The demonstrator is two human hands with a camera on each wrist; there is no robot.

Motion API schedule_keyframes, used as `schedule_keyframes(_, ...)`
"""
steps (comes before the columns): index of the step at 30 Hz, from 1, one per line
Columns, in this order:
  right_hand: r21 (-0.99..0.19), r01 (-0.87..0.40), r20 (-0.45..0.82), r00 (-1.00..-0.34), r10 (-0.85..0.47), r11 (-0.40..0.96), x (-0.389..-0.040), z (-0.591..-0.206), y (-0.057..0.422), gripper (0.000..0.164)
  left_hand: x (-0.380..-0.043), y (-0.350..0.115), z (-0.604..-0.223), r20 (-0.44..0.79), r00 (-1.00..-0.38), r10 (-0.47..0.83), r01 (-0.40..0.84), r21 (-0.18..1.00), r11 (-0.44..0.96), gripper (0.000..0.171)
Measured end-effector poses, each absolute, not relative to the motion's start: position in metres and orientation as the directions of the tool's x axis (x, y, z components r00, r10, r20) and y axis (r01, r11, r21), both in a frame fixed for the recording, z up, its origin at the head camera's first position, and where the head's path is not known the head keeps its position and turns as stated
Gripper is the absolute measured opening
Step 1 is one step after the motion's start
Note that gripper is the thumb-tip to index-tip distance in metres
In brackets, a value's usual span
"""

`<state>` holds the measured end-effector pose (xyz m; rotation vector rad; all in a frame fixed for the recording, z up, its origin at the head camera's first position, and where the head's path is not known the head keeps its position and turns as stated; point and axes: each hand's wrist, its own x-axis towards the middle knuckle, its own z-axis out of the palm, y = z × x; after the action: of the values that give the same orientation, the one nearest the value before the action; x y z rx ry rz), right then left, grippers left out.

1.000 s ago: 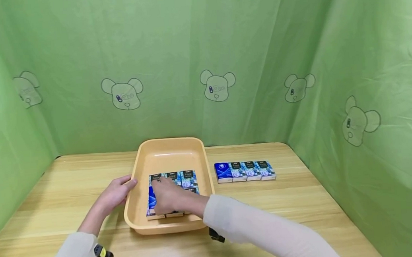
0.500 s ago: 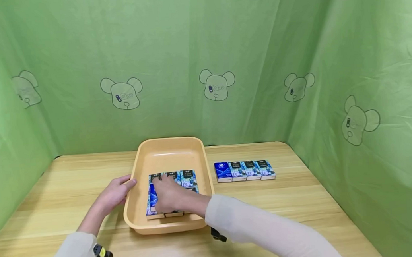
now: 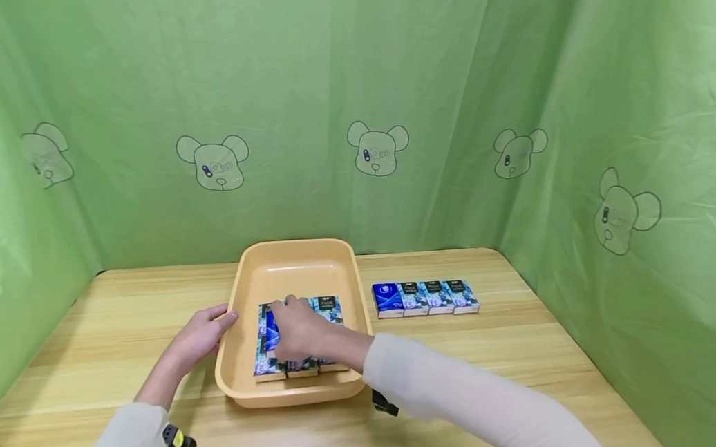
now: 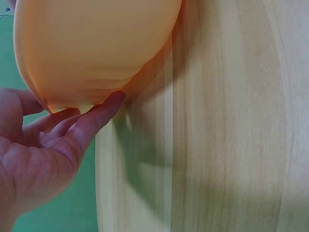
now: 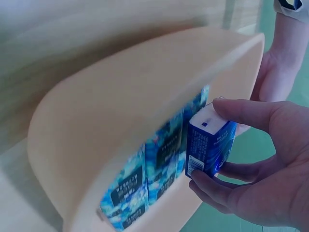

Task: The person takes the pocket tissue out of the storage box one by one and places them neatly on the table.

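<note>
My right hand (image 3: 303, 330) is over the near half of a peach plastic tray (image 3: 299, 277), pinching a dark blue tissue pack (image 5: 206, 145) between thumb and fingers. Under it, flower-printed tissue packs (image 3: 328, 311) lie in rows on the tray floor; my hand hides some of them. In the right wrist view the held pack appears tilted beside the flowered packs (image 5: 128, 191). At the tray's left side my left hand (image 3: 200, 335) grips the rim, thumb on the rim and fingers (image 4: 104, 111) against the outer wall.
Right of the tray, a row of tissue packs lies on the wooden table (image 3: 468, 368): one dark blue pack (image 3: 387, 299) and several flowered ones (image 3: 436, 297). A green curtain (image 3: 294, 117) printed with bear heads encloses the back and sides.
My right hand has lifted the blue pack off the flowered packs and shifted slightly right, uncovering more of the left column. The left hand and tray have stayed put.
</note>
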<state>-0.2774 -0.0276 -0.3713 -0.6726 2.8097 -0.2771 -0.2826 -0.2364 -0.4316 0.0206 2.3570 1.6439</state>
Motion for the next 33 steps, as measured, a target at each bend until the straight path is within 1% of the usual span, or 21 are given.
schedule_keyframes(6,-0.223,-0.425,-0.178,-0.867,-0.465,0.877,-0.286,-0.361,-0.018,0.079,-0.283,-0.236,-0.431,-0.209,-0.965,0.160,-0.142,0.925,0.352,0.059)
schedule_keyframes(11,-0.269,-0.388,-0.183,-0.878,-0.442,0.882,-0.294,-0.353,-0.006,0.080,-0.282,-0.236,-0.431,-0.225,-0.962,0.157,-0.159,0.924,0.348,0.060)
schedule_keyframes(23,-0.356,-0.301,-0.145,-0.918,-0.370,0.885,-0.312,-0.339,0.034,0.089,-0.282,-0.235,-0.430,-0.239,-0.960,0.147,-0.173,0.918,0.358,0.061)
schedule_keyframes(33,-0.371,-0.288,-0.087,-0.936,-0.342,0.883,-0.321,-0.335,0.068,0.078,-0.283,-0.236,-0.432,-0.237,-0.960,0.151,-0.170,0.918,0.358,0.061)
